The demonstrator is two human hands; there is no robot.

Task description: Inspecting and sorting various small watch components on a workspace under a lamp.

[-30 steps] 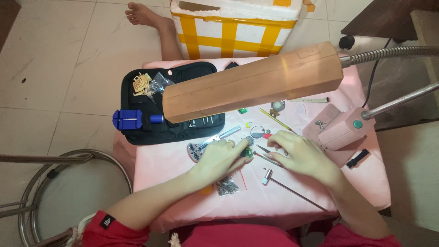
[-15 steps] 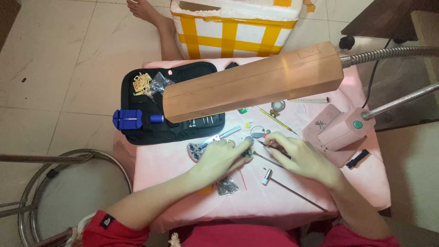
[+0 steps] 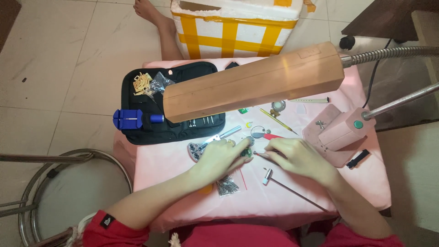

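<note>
My left hand pinches a small round watch part at its fingertips, resting on the pink table. My right hand (closed around a thin red-tipped tool) points leftward at it, just beside.

Two bare forearms end in a left hand and right hand without rings, watch or gloves. A red short sleeve carries a small black label; red clothing covers the lap.
</note>
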